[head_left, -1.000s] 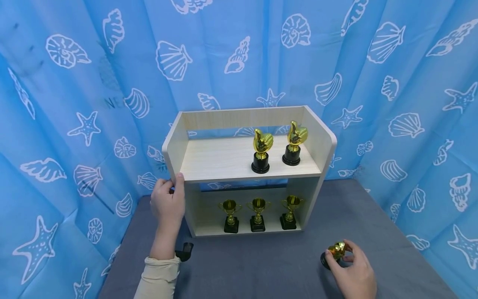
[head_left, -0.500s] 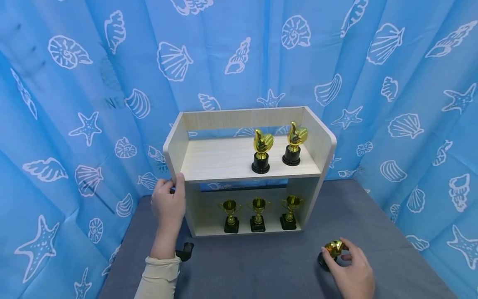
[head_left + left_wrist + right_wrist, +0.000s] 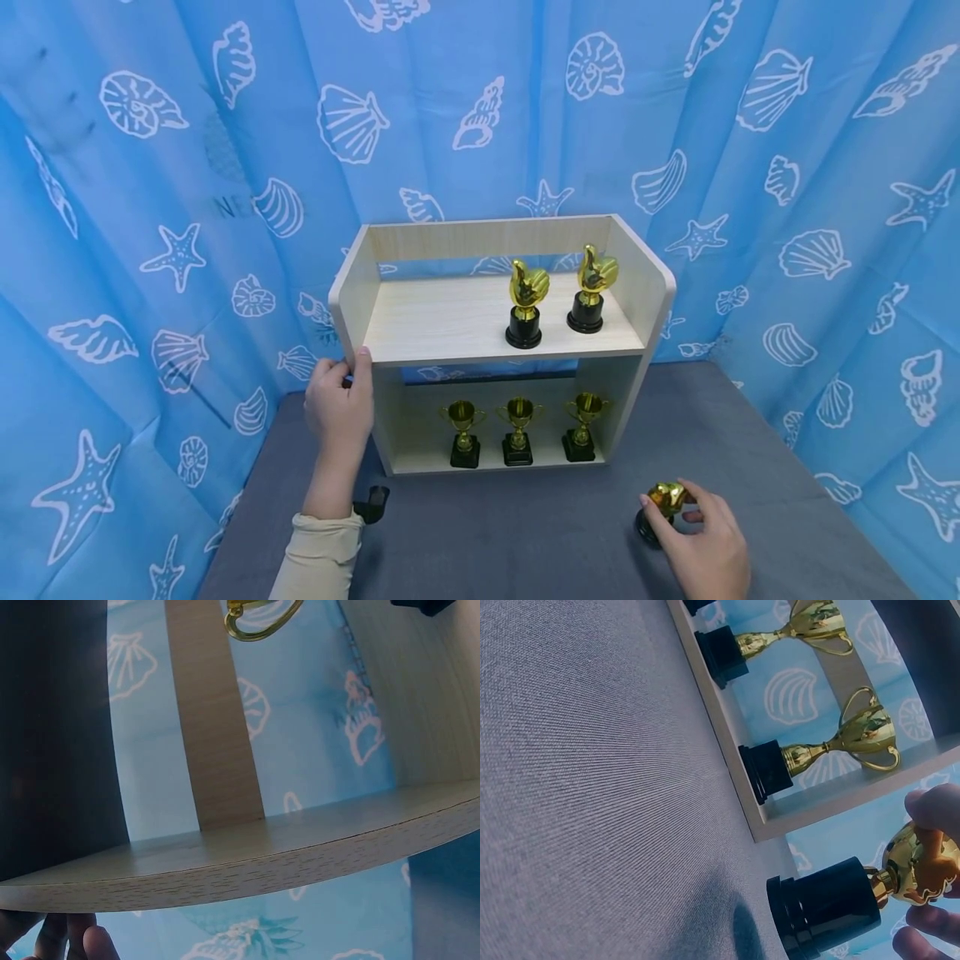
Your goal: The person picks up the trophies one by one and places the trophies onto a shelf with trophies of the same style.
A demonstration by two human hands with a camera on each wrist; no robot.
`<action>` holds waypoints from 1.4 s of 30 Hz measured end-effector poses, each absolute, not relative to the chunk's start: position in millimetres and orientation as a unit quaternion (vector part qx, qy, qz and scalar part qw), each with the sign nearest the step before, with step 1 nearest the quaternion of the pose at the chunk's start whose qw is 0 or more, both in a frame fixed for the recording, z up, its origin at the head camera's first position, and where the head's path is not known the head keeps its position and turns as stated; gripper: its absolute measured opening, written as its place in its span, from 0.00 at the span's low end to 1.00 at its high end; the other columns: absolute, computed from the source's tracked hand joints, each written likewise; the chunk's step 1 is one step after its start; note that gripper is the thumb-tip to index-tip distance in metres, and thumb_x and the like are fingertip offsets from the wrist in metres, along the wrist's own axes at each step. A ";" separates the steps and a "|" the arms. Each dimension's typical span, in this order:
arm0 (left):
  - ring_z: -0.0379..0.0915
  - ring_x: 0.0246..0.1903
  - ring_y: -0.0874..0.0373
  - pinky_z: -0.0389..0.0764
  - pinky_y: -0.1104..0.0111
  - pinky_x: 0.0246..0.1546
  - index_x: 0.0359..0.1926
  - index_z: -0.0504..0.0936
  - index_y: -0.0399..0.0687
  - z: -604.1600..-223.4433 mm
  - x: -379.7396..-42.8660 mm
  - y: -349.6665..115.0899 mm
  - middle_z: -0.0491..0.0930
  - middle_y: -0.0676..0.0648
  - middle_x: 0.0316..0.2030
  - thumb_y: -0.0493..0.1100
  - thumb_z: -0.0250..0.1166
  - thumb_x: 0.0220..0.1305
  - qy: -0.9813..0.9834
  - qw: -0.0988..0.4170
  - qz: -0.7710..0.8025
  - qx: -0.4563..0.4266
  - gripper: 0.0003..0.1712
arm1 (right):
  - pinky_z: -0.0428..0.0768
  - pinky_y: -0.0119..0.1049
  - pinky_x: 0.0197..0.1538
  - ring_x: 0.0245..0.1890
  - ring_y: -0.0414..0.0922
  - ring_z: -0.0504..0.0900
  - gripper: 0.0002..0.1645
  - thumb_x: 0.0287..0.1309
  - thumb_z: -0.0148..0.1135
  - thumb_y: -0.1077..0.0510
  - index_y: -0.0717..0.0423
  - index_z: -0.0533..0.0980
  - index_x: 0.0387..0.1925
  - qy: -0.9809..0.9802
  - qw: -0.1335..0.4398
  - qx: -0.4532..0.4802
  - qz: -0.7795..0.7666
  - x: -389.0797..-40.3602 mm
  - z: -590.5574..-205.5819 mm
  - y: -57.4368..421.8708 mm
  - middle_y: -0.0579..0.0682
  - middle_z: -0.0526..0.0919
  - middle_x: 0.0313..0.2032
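Note:
My right hand (image 3: 708,546) grips a trophy (image 3: 666,500) by its shiny gold top, at the right front. Its round black base (image 3: 829,907) tilts left, close over the grey cloth with a shadow beneath it. Part of the gold top is hidden by the fingers. My left hand (image 3: 341,404) holds the left side panel of a pale wooden two-tier shelf (image 3: 442,317), the thumb at its front edge. In the left wrist view, fingertips (image 3: 97,943) touch the panel's outer face. Two gold thumbs-up trophies, one nearer the middle (image 3: 523,304) and one further right (image 3: 590,287), stand on the upper tier.
On the lower tier stand three gold cup trophies: left (image 3: 464,433), middle (image 3: 517,431) and right (image 3: 581,427). Grey cloth (image 3: 510,533) covers the table in front. A blue curtain (image 3: 480,108) printed with white shells hangs behind and at both sides.
My right hand has moved slightly left with the trophy, which has turned a little more upright. My left hand stays at the shelf's side.

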State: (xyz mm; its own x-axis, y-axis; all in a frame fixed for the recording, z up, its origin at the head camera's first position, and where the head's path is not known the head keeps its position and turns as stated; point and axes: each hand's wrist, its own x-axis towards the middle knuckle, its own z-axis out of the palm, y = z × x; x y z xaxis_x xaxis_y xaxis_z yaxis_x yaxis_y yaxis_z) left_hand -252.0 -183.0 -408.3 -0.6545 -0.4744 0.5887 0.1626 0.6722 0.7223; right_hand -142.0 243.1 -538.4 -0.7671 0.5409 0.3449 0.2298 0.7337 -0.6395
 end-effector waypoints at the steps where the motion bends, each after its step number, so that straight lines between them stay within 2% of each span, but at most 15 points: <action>1: 0.72 0.29 0.46 0.68 0.59 0.30 0.28 0.88 0.35 -408.3 -251.9 -183.0 0.74 0.40 0.31 0.61 0.58 0.79 -0.819 0.405 -0.394 0.095 0.35 | 0.80 0.56 0.37 0.33 0.56 0.82 0.38 0.51 0.83 0.45 0.62 0.82 0.58 -0.893 0.264 -0.217 0.294 -142.1 -538.2 242.9 0.66 0.83 0.46; 16: 0.72 0.29 0.47 0.68 0.59 0.29 0.32 0.90 0.36 -409.0 -252.2 -183.7 0.75 0.41 0.31 0.63 0.58 0.78 -0.823 0.402 -0.390 0.096 0.35 | 0.79 0.50 0.33 0.31 0.54 0.81 0.36 0.51 0.83 0.44 0.61 0.83 0.56 -0.891 0.279 -0.208 0.290 -142.4 -533.5 244.1 0.65 0.83 0.44; 34: 0.72 0.29 0.47 0.67 0.60 0.29 0.28 0.88 0.36 -408.6 -251.1 -183.0 0.74 0.41 0.30 0.62 0.57 0.79 -0.824 0.400 -0.390 0.097 0.35 | 0.81 0.53 0.35 0.33 0.56 0.83 0.36 0.51 0.83 0.44 0.60 0.83 0.56 -0.888 0.272 -0.215 0.301 -142.1 -524.7 239.7 0.65 0.83 0.45; 42: 0.72 0.30 0.48 0.69 0.60 0.30 0.32 0.89 0.36 -407.8 -250.9 -183.2 0.75 0.41 0.32 0.64 0.56 0.79 -0.826 0.393 -0.392 0.099 0.37 | 0.82 0.54 0.36 0.34 0.56 0.84 0.36 0.49 0.85 0.43 0.59 0.84 0.54 -0.884 0.284 -0.211 0.306 -144.6 -524.0 237.3 0.64 0.84 0.46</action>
State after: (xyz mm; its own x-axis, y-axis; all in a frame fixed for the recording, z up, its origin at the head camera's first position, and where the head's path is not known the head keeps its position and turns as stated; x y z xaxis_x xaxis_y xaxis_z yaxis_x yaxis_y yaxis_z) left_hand -250.9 -183.2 -407.8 -0.6719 -0.4712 0.5713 0.1446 0.6731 0.7253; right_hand -144.6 237.3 -524.0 -0.7504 0.5464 0.3720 0.1989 0.7234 -0.6612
